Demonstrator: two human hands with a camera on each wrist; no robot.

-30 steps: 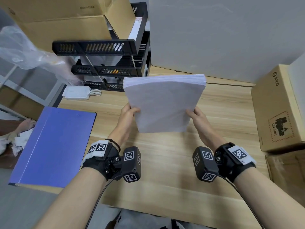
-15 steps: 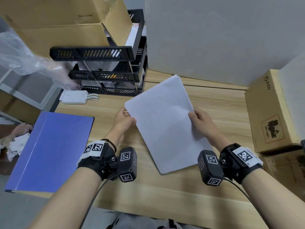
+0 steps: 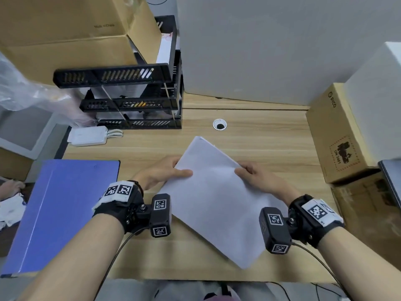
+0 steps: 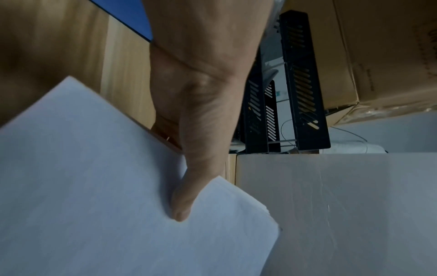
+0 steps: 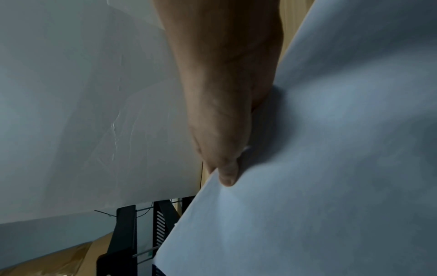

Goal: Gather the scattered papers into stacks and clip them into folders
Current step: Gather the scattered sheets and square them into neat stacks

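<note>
A: Grip check: left hand (image 3: 159,173) and right hand (image 3: 257,178) both pinch the paper stack (image 3: 213,198), thumbs on top, the other fingers out of sight under the sheets. Left is on the stack's left edge, right on its right edge.

B: Where's the stack?

A: Middle of the table (image 3: 271,135), turned diagonal, one corner pointing at the far edge and one at the near edge. Can't tell if it's lying flat or lifted a bit.

B: Rest, big to small?

A: Cardboard box (image 3: 65,29) at the far left corner, sitting on a black tray rack (image 3: 130,98). Blue folder (image 3: 58,211) shut, hanging off the near left corner. Smaller cardboard box (image 3: 338,135) on the right edge. White power bank (image 3: 89,135) just in front of the rack.
</note>
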